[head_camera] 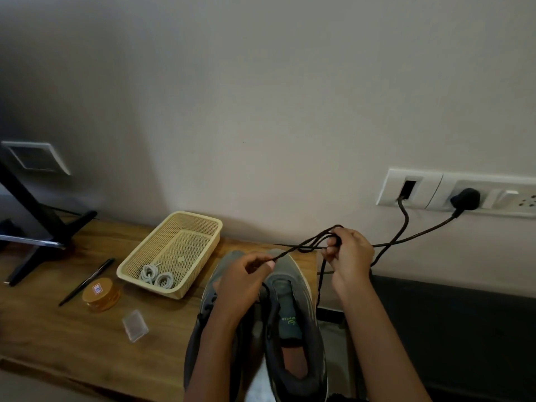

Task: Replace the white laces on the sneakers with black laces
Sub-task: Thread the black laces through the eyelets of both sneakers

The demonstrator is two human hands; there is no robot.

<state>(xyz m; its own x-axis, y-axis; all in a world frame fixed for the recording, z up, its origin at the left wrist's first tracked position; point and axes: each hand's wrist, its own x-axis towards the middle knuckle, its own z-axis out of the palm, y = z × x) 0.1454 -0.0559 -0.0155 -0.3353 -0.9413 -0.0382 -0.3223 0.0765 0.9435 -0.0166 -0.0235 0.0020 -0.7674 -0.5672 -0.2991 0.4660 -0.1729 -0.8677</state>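
Standing side by side at the near edge of the worktop (pixel 72 343), toes toward the wall, two grey sneakers (pixel 293 314) occupy the centre; the left one is largely hidden by a forearm. Left hand (pixel 240 285): held over the sneakers, its fingers (pixel 262 261) pinching the black lace (pixel 301 247) above the toes. Right hand (pixel 348 256): raised to the right of the sneakers, its fingers clenched round loops of the same lace, which runs taut between the two hands; a further length hangs below this hand. Left of the sneakers lie a clear plastic case (pixel 135 325), an orange round tin (pixel 100 294) and a black pen (pixel 87 281). Farther back, a cream mesh basket (pixel 150 289) holds the coiled white laces (pixel 156 275) in its near corner. At far left is a black monitor stand (pixel 37 227); on the wall at far right, a socket plate (pixel 435 188) carries a black plug (pixel 465 198).
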